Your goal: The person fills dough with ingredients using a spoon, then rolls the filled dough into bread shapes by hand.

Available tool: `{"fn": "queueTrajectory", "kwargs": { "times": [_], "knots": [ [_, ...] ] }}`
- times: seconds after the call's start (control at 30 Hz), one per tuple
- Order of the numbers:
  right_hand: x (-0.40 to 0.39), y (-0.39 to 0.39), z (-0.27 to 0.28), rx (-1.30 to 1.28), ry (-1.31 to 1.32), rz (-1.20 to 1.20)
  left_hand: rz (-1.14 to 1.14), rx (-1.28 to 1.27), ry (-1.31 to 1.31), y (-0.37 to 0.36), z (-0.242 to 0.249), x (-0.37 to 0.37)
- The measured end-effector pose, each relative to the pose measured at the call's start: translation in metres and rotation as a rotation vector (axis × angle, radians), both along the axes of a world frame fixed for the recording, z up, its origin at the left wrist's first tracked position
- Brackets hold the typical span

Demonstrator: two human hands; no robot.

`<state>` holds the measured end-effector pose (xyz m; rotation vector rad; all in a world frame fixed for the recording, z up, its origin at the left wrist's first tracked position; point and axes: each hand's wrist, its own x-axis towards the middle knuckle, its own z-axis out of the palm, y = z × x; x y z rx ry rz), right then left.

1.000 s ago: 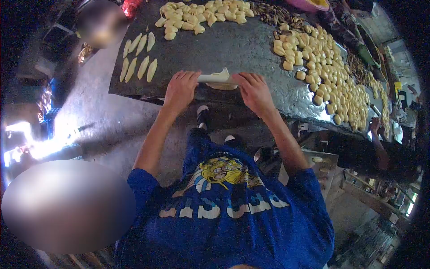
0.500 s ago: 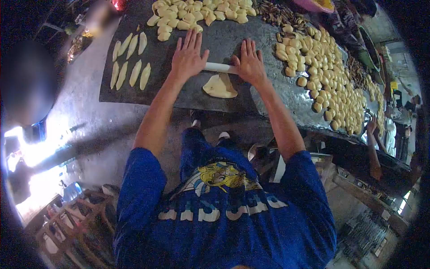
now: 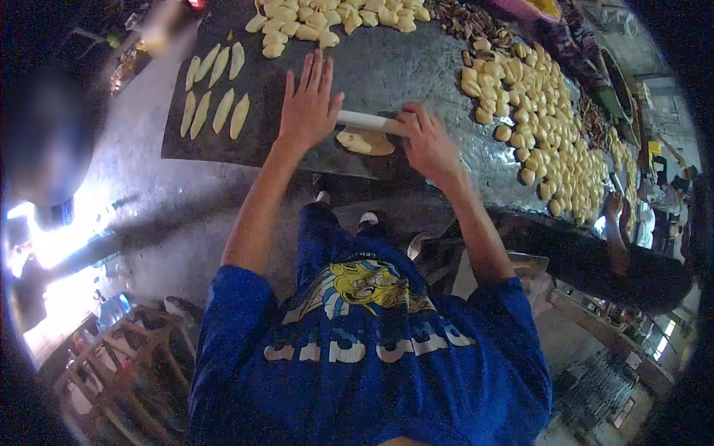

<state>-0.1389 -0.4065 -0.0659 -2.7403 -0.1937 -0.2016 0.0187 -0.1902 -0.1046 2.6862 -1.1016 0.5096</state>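
A white rolling pin (image 3: 372,123) lies across the near part of the dark work surface, tilted down to the right. Its left end is under the palm of my left hand (image 3: 306,104), whose fingers stretch out flat and away from me. My right hand (image 3: 431,145), a little blurred, has its fingers curled over the right end. Just below the pin is a flattened piece of dough (image 3: 366,142), its far part covered by the pin. To the left, several long, pointed dough pieces (image 3: 222,113) lie in two rows on the dark sheet (image 3: 253,145).
Many dough pieces (image 3: 327,18) lie together at the far side. A large spread of round dough balls (image 3: 532,126) covers the right side, beside a pile of brown pieces (image 3: 476,22). Another person's hand (image 3: 613,204) is at the right. A wooden rack (image 3: 119,379) stands lower left.
The rolling pin has tilted, its right end coming nearer to me. My right hand has moved down and curled its fingers. The dough now shows less below the pin.
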Motion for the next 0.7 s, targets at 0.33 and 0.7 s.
{"fn": "queueTrajectory", "kwargs": {
  "times": [0.33, 0.7],
  "knots": [
    [-0.059, 0.04, -0.013, -0.085, -0.08, -0.032, -0.163, 0.024, 0.168, 0.05, 0.007, -0.073],
    [-0.04, 0.022, -0.003, -0.048, -0.19, 0.109, -0.173, 0.004, 0.13, 0.068, 0.016, -0.08]
  ]
}}
